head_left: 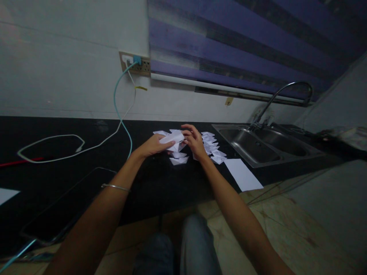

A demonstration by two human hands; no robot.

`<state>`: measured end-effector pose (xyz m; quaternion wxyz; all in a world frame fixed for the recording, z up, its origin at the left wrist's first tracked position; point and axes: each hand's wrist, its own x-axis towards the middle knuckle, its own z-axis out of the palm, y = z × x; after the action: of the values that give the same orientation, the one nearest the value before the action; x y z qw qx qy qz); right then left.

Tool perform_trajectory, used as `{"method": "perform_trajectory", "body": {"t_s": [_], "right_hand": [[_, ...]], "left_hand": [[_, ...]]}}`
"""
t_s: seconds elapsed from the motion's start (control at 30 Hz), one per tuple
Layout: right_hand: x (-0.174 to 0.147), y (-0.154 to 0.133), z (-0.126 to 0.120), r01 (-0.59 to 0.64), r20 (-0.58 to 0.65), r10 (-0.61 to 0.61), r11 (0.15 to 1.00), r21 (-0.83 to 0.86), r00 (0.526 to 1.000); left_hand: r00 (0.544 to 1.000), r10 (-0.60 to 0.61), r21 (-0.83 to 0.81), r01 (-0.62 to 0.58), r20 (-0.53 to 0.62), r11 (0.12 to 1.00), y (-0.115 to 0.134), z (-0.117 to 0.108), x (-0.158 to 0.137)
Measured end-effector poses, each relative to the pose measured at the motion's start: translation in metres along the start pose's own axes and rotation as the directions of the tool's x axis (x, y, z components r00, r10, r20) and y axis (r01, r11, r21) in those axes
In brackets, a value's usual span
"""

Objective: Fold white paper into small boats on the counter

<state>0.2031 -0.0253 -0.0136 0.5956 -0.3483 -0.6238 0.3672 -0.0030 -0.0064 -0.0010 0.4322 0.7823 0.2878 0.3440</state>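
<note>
A folded piece of white paper (172,137) is held up over the black counter between my two hands. My left hand (156,146) grips it from the left, thumb across its front. At its right end are the bent fingers of my right hand (195,140), which seem to pinch the edge; the exact contact is hard to see. Just below and behind lie folded paper boats (179,160), partly hidden by my hands. More paper boats (218,156) sit in an overlapping row right of my right wrist.
A flat white sheet (243,175) lies near the counter's front edge. Right of it is a double steel sink (249,147) with a curved faucet (275,95). At left are a dark tablet-like device (69,206), a white cable (97,146) and a teal cable (115,95) running from the wall socket (143,65).
</note>
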Motion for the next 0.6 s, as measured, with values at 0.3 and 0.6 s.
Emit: {"method": "perform_trajectory", "body": {"t_s": [0.3, 0.6], "right_hand": [[-0.002, 0.002, 0.005, -0.068, 0.163, 0.088, 0.989, -0.128, 0.983], [-0.001, 0.005, -0.004, -0.107, 0.043, 0.112, 0.99, -0.096, 0.993]], "left_hand": [[0.994, 0.086, 0.115, -0.092, 0.063, 0.989, -0.01, -0.001, 0.003], [0.989, 0.045, 0.118, -0.062, 0.142, 0.991, 0.004, -0.009, -0.003]]}}
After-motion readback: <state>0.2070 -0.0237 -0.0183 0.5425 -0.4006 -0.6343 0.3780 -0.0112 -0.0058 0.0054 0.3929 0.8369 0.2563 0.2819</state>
